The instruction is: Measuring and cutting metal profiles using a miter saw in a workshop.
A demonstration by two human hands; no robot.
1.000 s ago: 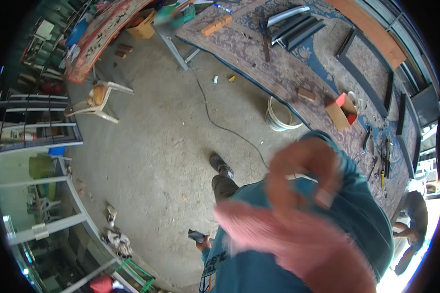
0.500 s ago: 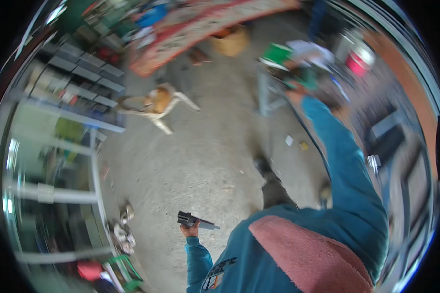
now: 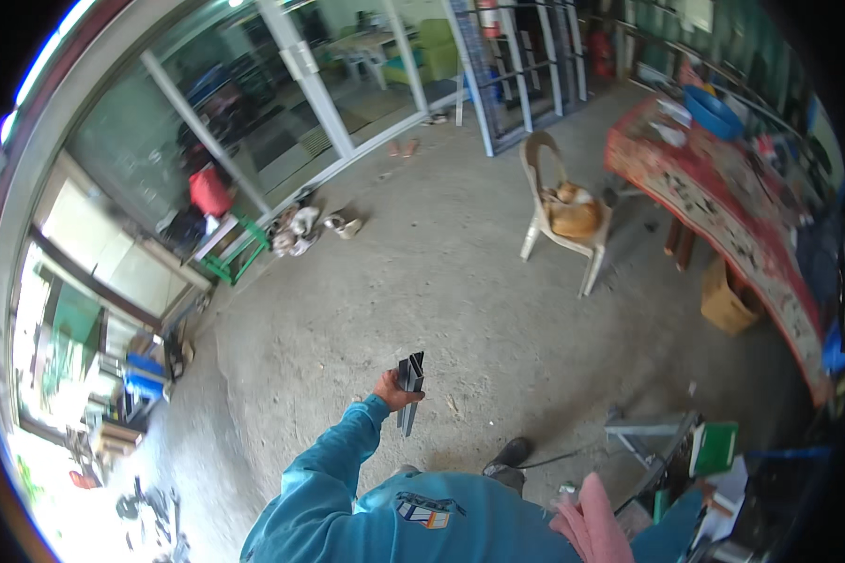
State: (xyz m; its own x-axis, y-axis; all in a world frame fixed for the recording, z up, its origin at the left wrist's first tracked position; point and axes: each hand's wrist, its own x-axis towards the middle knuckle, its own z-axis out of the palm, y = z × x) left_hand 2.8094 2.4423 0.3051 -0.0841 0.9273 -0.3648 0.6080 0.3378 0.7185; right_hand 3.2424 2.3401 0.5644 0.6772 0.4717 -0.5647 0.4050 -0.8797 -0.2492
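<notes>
A: Grey metal channel offcuts (image 3: 409,387), a small bundle, in the left hand (image 3: 392,388). Held out in front over the concrete floor (image 3: 366,310), arm in a teal sleeve (image 3: 333,469) extended.

B: Grip?

A: Fingers (image 3: 402,397) wrapped tight round the middle of the bundle, nearly closed. Pieces stand close to upright, ends sticking out above and below the fist.

B: Right hand?

A: Not in view. Pink cloth (image 3: 591,521) over the right shoulder, nothing more on that side.

B: Risks?

A: My read: several loose pieces in a one-handed grip, so one could slide out and drop near the black shoe (image 3: 509,457) just below. Cut ends look sharp; a slip could nick the palm.

B: Anything underfoot?

A: Dark cable (image 3: 559,458) runs along the floor right by the foot, toward a metal stand (image 3: 643,436). Likely trip point if attention stays on the bundle.

B: Surroundings?

A: White plastic chair (image 3: 561,225) with an orange animal curled on it, well apart. Red patterned worktop (image 3: 723,220) at the right, cardboard box (image 3: 729,298) under it. Sandals (image 3: 300,230) near the glass doors (image 3: 282,94).
</notes>
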